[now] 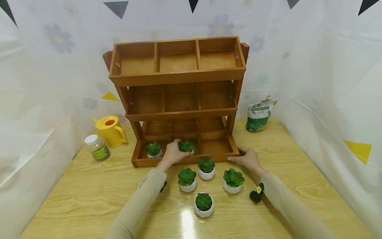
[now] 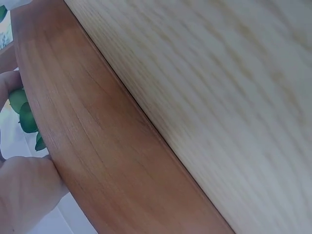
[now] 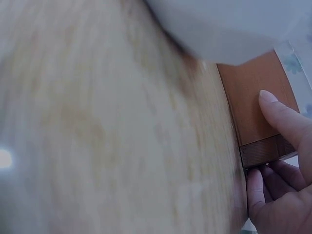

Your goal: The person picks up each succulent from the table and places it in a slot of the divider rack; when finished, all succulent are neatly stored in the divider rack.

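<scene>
A brown three-tier wooden plant shelf (image 1: 179,114) stands on the table. My left hand (image 1: 174,152) reaches over its bottom front board and holds a potted succulent (image 1: 186,146) in the middle compartment, thumb and fingers on either side. In the left wrist view, green leaves (image 2: 28,117) show between the fingers, and the board hides the pot. Another potted succulent (image 1: 153,149) sits in the bottom left compartment. My right hand (image 1: 248,159) grips the shelf's bottom front right corner. Its thumb (image 3: 275,108) lies on the front board (image 3: 258,97), with the other fingers round the end.
Several white-potted succulents, among them a front one (image 1: 204,204) and a right one (image 1: 232,181), stand on the table (image 1: 104,199) between my forearms. A yellow watering can (image 1: 110,131) and a white-lidded jar (image 1: 97,147) are at left, a green-white bag (image 1: 259,114) at right.
</scene>
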Tool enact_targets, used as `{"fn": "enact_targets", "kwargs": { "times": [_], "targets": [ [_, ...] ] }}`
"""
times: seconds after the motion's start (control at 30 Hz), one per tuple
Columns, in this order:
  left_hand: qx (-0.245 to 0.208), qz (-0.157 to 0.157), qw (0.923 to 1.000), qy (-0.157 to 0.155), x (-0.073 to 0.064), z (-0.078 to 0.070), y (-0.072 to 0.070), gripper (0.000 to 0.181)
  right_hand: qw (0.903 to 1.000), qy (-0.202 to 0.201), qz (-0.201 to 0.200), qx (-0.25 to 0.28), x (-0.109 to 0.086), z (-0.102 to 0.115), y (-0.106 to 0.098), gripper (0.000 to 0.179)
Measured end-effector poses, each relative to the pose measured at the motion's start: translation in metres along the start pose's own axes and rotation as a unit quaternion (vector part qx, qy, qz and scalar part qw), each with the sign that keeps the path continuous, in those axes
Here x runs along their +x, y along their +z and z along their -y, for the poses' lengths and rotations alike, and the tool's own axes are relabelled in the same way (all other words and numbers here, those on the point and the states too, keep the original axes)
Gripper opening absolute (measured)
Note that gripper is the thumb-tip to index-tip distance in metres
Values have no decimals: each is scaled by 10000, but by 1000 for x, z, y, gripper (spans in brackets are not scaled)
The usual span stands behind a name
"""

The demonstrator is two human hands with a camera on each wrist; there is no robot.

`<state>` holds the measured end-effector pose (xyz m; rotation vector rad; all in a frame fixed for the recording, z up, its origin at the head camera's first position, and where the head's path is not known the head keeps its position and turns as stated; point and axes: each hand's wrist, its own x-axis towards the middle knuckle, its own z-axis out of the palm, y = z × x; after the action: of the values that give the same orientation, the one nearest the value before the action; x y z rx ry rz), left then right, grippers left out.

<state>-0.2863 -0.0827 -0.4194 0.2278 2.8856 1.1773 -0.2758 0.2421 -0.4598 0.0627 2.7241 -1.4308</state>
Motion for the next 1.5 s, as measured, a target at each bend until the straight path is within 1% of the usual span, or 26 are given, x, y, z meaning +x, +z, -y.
{"fn": "enact_targets", "kwargs": {
  "times": [0.17, 0.47, 0.63, 0.77, 0.83, 0.93, 1.03, 1.1, 1.2, 1.27, 1.3, 1.33, 1.4, 1.5],
  "targets": [
    [64, 77, 9999, -101, 2, -1, 0, 76, 10000, 1, -10, 44, -1, 2, -1, 93],
    [104, 143, 9998, -106, 2, -2, 1, 75, 10000, 72, 3, 68, -3, 4, -1, 92],
    [181, 91, 9998, -49, 2, -1, 0, 74, 10000, -9, -16, 10, -1, 3, -1, 91],
    [129, 101, 9999, -5, -1, -2, 0, 80, 10000, -22, -18, -16, -1, 3, -1, 92],
    [28, 76, 10000, 23, -5, -3, 0, 84, 10000, -5, 0, -19, -1, 3, -2, 93],
    [-127, -74, 9997, 196, -14, -7, -2, 87, 10000, 6, 60, 10, -1, 2, -2, 95],
    [-174, -230, 9982, 534, -29, -14, -7, 84, 9999, -12, 113, 55, -1, 2, -2, 95],
    [-152, -239, 9962, 829, -41, -20, -11, 81, 9999, -48, 108, 79, -2, 2, -2, 94],
    [-142, -14, 9912, 1315, -57, -27, -15, 74, 9999, -111, 66, 91, -2, 1, -2, 92],
    [-96, 236, 9868, 1601, -66, -28, -17, 70, 9999, -133, 40, 81, -3, 1, -2, 91],
    [-78, 380, 9849, 1689, -70, -28, -17, 69, 9999, -130, 38, 67, -3, 1, -3, 92],
    [-41, 530, 9834, 1734, -74, -27, -17, 69, 9999, -127, 47, 51, -3, 2, -3, 92],
    [48, 806, 9817, 1725, -80, -24, -16, 71, 9999, -111, 74, 18, -3, 2, -2, 92],
    [281, 1191, 9808, 1517, -87, -18, -14, 76, 9999, -107, 103, -17, -3, 3, -1, 93]
  ]
}}
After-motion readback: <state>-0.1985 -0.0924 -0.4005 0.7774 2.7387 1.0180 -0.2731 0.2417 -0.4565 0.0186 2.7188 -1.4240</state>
